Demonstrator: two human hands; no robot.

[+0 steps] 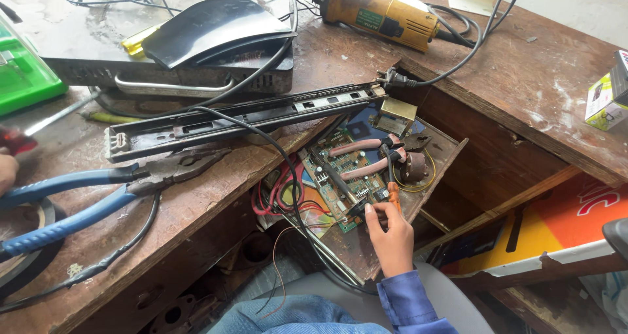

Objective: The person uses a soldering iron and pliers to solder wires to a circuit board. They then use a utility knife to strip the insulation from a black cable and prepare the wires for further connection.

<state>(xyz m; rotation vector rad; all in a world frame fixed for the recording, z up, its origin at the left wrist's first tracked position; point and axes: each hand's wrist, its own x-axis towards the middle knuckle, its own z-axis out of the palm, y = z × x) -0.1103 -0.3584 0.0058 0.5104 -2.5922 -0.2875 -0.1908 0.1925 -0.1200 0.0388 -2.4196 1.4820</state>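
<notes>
At the far left edge, the left hand (6,170) shows only as a sliver beside a red handle (14,140); whether its fingers are spread or closed cannot be told. Just right of it, blue-handled pliers (85,200) lie on the wooden worktop (196,196), below a metal drawer slide (242,115). Further right, an open drawer (438,157) holds a green circuit board (340,177) with pink-handled pliers (366,157) on top. The right hand (391,236) rests at the board's near edge, fingers pinching what looks like an orange-handled screwdriver (393,193). A yellow angle grinder (379,10) lies at the top.
</notes>
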